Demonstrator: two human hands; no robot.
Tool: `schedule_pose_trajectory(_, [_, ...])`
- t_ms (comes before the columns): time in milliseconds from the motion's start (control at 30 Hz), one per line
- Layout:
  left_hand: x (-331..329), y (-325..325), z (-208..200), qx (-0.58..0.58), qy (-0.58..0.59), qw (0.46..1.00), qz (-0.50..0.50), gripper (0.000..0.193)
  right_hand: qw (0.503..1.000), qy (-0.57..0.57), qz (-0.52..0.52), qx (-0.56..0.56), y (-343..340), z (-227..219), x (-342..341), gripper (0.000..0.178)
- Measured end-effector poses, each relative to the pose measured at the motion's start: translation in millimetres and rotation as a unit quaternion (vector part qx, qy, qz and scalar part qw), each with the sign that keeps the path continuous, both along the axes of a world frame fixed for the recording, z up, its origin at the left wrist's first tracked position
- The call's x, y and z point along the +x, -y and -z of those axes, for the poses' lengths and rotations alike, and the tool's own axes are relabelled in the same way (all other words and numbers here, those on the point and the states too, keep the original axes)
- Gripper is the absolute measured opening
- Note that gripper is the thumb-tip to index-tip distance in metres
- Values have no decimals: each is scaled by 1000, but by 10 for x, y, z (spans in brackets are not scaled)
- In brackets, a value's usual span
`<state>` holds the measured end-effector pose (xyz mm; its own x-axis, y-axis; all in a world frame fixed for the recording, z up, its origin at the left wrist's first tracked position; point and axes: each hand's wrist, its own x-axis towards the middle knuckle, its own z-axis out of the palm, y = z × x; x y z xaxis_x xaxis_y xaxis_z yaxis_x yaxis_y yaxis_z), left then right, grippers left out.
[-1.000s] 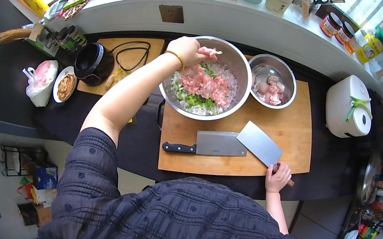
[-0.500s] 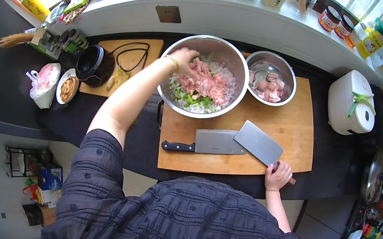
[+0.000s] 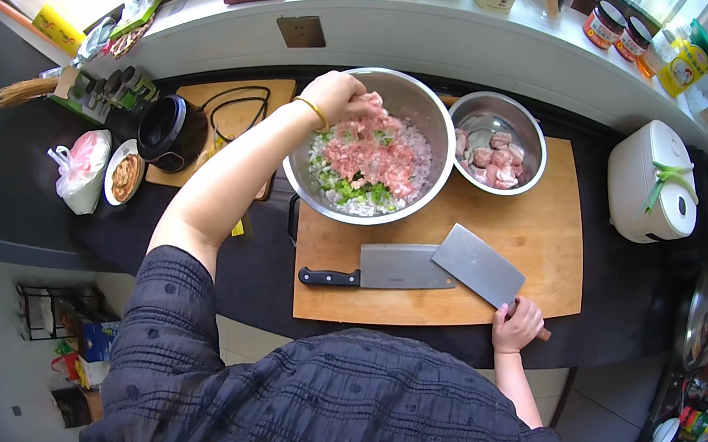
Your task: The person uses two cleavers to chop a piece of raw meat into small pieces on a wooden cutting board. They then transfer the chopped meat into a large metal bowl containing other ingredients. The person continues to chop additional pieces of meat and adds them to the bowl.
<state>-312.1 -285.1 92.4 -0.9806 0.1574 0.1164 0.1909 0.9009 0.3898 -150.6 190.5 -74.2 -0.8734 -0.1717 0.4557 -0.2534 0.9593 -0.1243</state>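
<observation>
Over the far side of a large steel mixing bowl (image 3: pixel 437 129), my left hand (image 3: pixel 332 99) is closed on a clump of pink minced meat (image 3: pixel 371 104). More mince lies in the bowl on chopped green onion (image 3: pixel 357 191) and pale diced pieces. My right hand (image 3: pixel 517 325) wraps round the handle of a cleaver (image 3: pixel 479 266), whose blade rests on the wooden cutting board (image 3: pixel 539 219). A second cleaver (image 3: pixel 403 264) with a black handle lies flat on the board, its blade end by the first blade. A smaller steel bowl (image 3: pixel 537 150) with meat chunks (image 3: pixel 497 161) stands beside the large one.
At the left are a black appliance (image 3: pixel 172 134) with a cord on another wooden board (image 3: pixel 274 95), a plate of brown food (image 3: pixel 125 176) and a white plastic bag (image 3: pixel 82 171). A white rice cooker (image 3: pixel 649 183) with green onion stands right. Jars (image 3: pixel 603 24) line the windowsill.
My left hand has lifted from the mince toward the bowl's far rim, with a clump in its fingers. The mince in the bowl looks more spread out. My right hand still grips the cleaver.
</observation>
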Motion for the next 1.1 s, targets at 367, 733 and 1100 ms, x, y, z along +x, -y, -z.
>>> schedule_pose_trajectory(367, [-42,129,443,23,55,998,-14,55,1000,-1,6,-2,8,-7,-2,29])
schedule_pose_trajectory(733, [-418,-260,807,-50,167,954,-243,47,1000,-5,8,7,3,-10,-19,32])
schedule_pose_trajectory(1100, [-445,101,631,301,156,921,-192,20,1000,-13,11,5,6,3,-18,29])
